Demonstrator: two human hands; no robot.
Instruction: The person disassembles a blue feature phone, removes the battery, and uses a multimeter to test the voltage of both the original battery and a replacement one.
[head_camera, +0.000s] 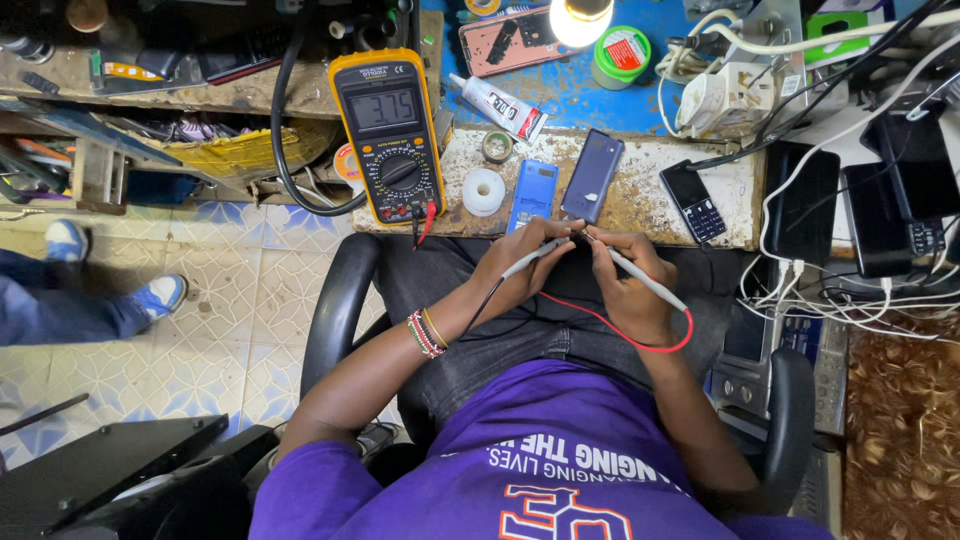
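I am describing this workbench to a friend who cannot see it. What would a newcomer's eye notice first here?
First, the yellow multimeter standing at the bench's front edge, its display lit. Just below it, at the picture's centre, the left hand and right hand each hold a grey probe, tips meeting over the lap, with a red lead looping beneath. A bright lamp glares at the top edge.

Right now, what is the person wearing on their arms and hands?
The arms are bare below short purple sleeves of a T-shirt with white and orange print. The left hand has a wristband of red, white and dark beads and a thin gold-coloured bangle at its wrist. The right hand wears nothing; no gloves.
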